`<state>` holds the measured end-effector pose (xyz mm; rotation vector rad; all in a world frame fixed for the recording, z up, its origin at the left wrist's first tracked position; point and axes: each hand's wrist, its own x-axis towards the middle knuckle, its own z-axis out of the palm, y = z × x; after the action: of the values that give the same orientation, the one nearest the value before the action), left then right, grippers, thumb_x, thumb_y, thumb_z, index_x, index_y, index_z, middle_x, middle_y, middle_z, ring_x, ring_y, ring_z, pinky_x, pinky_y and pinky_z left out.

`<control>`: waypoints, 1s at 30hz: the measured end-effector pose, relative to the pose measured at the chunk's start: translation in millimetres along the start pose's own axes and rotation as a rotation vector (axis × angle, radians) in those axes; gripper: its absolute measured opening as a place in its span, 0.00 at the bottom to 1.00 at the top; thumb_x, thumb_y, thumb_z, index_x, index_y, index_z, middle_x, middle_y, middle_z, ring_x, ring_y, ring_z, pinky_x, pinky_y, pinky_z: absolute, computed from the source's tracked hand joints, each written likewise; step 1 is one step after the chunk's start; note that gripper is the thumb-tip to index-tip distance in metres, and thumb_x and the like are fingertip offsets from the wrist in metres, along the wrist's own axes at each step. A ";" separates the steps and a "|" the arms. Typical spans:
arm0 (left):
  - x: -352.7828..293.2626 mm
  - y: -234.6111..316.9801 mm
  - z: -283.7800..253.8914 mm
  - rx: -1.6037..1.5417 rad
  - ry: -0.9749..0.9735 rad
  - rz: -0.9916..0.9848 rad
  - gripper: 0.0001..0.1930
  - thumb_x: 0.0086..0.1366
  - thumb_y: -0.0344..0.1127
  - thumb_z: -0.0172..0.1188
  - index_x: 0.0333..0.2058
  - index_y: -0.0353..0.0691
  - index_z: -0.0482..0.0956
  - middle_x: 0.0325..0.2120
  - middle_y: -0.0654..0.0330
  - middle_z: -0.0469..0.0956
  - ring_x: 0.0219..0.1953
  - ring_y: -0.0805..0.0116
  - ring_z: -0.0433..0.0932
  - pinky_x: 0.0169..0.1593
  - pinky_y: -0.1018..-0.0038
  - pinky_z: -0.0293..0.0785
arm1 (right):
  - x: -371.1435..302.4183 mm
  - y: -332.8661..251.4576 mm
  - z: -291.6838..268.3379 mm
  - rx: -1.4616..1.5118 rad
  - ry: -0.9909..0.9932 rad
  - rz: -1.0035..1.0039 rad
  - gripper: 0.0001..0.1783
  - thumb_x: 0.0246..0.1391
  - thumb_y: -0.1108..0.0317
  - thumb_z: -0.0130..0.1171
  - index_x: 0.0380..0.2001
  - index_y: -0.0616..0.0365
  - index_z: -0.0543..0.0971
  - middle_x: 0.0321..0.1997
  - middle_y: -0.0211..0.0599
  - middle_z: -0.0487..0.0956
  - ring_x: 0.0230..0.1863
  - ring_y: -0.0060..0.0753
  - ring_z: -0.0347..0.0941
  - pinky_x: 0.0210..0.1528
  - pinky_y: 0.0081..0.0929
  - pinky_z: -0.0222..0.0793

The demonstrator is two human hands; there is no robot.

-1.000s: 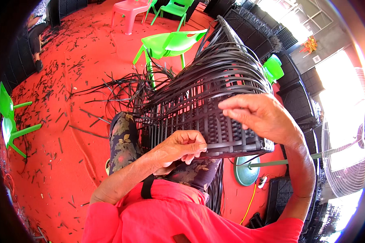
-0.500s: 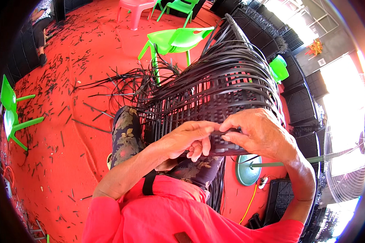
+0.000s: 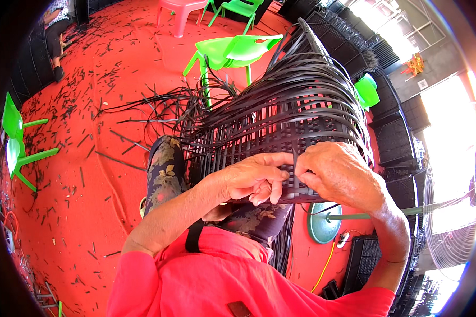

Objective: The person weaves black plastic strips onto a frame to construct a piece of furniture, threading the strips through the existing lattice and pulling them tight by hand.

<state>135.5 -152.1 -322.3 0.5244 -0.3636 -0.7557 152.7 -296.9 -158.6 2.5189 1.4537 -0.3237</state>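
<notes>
A half-woven black wicker panel (image 3: 248, 134) of flat plastic strips slopes up before me, its near end at my lap. My left hand (image 3: 256, 178) rests at the near part of the weave, index finger stretched forward, the other fingers loosely bent and apart. Close beside it, my right hand (image 3: 337, 171) is closed, thumb and fingertips pinching a black strip at the weave; most of the strip is hidden by the fingers. Long loose strips (image 3: 188, 108) fan out from the panel's left side, and others arch over its far right side.
Strip scraps litter the red floor (image 3: 111, 174). A green chair (image 3: 230, 53) stands behind the loose strips, another green chair (image 3: 18, 142) at far left. To the right are a fan (image 3: 452, 211), its round base (image 3: 324, 222) and stacked black woven panels (image 3: 391, 134). Another person (image 3: 55, 31) sits far left.
My right hand has turned, fingers lower and more tightly closed against the weave. My left hand has shifted slightly right, its index finger still stretched out.
</notes>
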 end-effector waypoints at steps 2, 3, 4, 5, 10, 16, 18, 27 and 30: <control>-0.2 5.9 3.6 0.093 0.010 -0.035 0.20 0.63 0.32 0.50 0.54 0.39 0.63 0.14 0.55 0.75 0.07 0.75 0.67 0.10 0.81 0.59 | -0.4 2.9 2.8 0.209 0.080 -0.023 0.05 0.46 0.71 0.52 0.23 0.61 0.74 0.21 0.46 0.72 0.31 0.50 0.71 0.32 0.44 0.63; -1.2 7.3 3.3 0.245 0.046 -0.040 0.17 0.63 0.34 0.51 0.51 0.39 0.67 0.14 0.57 0.75 0.08 0.77 0.68 0.11 0.82 0.60 | -0.1 4.9 3.8 0.209 0.080 -0.055 0.06 0.46 0.69 0.54 0.26 0.61 0.75 0.24 0.46 0.73 0.32 0.51 0.71 0.33 0.44 0.64; -2.9 8.1 3.4 0.397 0.083 -0.045 0.15 0.63 0.36 0.53 0.47 0.39 0.72 0.14 0.59 0.75 0.09 0.79 0.68 0.11 0.83 0.60 | 0.3 4.6 2.9 0.208 0.077 -0.062 0.06 0.46 0.69 0.54 0.26 0.61 0.75 0.24 0.46 0.73 0.32 0.51 0.71 0.33 0.44 0.64; -6.4 8.5 5.8 0.475 0.130 0.017 0.09 0.63 0.39 0.55 0.35 0.39 0.76 0.13 0.64 0.73 0.10 0.82 0.65 0.13 0.84 0.57 | -0.5 3.9 3.1 0.205 0.097 -0.071 0.08 0.46 0.68 0.55 0.28 0.61 0.75 0.25 0.46 0.73 0.32 0.51 0.71 0.34 0.43 0.64; -32.0 7.7 10.6 0.711 0.308 0.081 0.10 0.62 0.39 0.56 0.25 0.41 0.73 0.12 0.70 0.66 0.11 0.85 0.60 0.15 0.85 0.52 | 0.0 2.8 6.7 0.303 0.285 -0.096 0.12 0.46 0.66 0.58 0.33 0.61 0.76 0.29 0.44 0.75 0.35 0.50 0.72 0.36 0.42 0.65; -54.0 -35.8 -36.1 0.337 0.424 0.210 0.10 0.62 0.37 0.55 0.24 0.40 0.71 0.13 0.68 0.67 0.14 0.85 0.63 0.17 0.85 0.57 | 0.6 8.2 12.2 0.030 0.202 -0.189 0.10 0.47 0.68 0.58 0.34 0.57 0.76 0.28 0.42 0.73 0.34 0.49 0.71 0.35 0.41 0.65; -48.4 -27.7 -14.1 0.375 0.425 0.333 0.10 0.63 0.39 0.54 0.26 0.41 0.72 0.15 0.67 0.68 0.14 0.83 0.64 0.17 0.85 0.59 | 10.9 5.0 12.3 0.064 0.265 -0.212 0.08 0.48 0.67 0.55 0.33 0.56 0.75 0.25 0.43 0.73 0.33 0.49 0.71 0.35 0.41 0.64; -9.6 -20.6 -4.1 0.923 0.308 0.422 0.15 0.64 0.42 0.55 0.22 0.38 0.70 0.15 0.71 0.65 0.20 0.83 0.61 0.23 0.79 0.56 | 31.0 -10.6 -1.5 0.103 -0.002 -0.061 0.06 0.49 0.69 0.52 0.28 0.59 0.74 0.26 0.45 0.75 0.33 0.52 0.71 0.35 0.44 0.66; -23.3 -32.4 -10.3 0.653 0.275 0.257 0.14 0.63 0.38 0.56 0.20 0.41 0.69 0.15 0.72 0.64 0.17 0.84 0.58 0.20 0.81 0.54 | 23.9 2.9 18.0 0.196 0.058 -0.046 0.06 0.50 0.69 0.51 0.30 0.59 0.75 0.27 0.45 0.75 0.34 0.52 0.71 0.35 0.45 0.66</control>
<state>106.9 -151.7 -352.0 1.1585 -0.4089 -0.2932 165.4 -283.9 -182.5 2.6700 1.5747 -0.4241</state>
